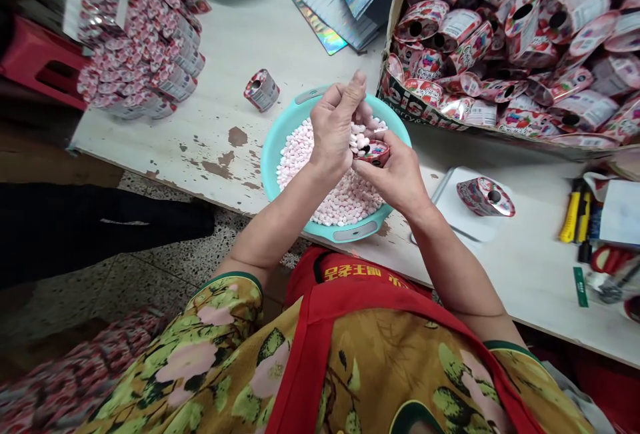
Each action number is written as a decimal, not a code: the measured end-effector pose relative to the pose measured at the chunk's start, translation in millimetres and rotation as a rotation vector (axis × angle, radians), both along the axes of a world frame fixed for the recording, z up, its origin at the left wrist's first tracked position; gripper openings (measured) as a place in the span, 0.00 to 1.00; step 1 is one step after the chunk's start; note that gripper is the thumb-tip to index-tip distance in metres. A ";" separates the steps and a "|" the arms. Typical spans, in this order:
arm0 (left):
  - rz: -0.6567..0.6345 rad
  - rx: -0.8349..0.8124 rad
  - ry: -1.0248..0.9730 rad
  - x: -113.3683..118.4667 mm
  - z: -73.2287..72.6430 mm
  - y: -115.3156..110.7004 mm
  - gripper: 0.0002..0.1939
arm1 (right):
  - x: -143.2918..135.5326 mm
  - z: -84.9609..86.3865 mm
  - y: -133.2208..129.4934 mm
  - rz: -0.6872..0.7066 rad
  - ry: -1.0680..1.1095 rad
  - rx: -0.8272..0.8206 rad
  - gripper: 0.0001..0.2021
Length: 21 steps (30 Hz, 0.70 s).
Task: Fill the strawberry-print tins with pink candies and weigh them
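Note:
Over a turquoise basin [269, 166] filled with small pale pink candies [353, 197], both hands meet. My left hand [333, 129] is cupped and closed around a handful of candies [359, 139], tipped against a small printed candy box [379, 153]. That box has a dark round hole in its top, and my right hand [400, 174] grips it from the side. Candies lie right at the hole; how many are inside the box is hidden. The right fingers partly cover the box's print.
A similar box [263, 90] stands left of the basin, another [485, 196] on a white scale [453, 211] at right. A carton [387, 84] full of boxes is at back right, stacked boxes [145, 47] at left. Cutters [575, 211] lie far right.

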State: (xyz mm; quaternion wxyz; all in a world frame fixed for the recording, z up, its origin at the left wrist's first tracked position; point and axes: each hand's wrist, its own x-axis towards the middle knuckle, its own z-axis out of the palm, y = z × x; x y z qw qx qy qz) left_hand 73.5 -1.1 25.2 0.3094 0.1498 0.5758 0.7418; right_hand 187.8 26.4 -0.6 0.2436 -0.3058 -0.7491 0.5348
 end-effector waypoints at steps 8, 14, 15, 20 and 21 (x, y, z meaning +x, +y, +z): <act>-0.062 0.053 0.009 0.4 -7.7 0.6 0.26 | 2.5 -3.5 2.0 -0.031 0.003 -0.016 0.15; -0.091 -0.054 -0.006 -0.1 4.0 0.1 0.24 | 0.7 -7.4 -2.3 -0.027 0.063 -0.003 0.16; -0.097 -0.065 -0.013 -0.4 6.4 -1.0 0.22 | 0.6 -8.8 -2.7 -0.032 0.082 -0.002 0.16; -0.173 0.040 -0.069 2.9 12.5 -10.1 0.14 | 0.3 -16.4 -4.4 -0.053 0.160 0.032 0.16; -0.177 0.053 -0.079 4.4 13.2 -11.5 0.13 | -0.3 -17.4 -5.0 -0.055 0.174 0.035 0.16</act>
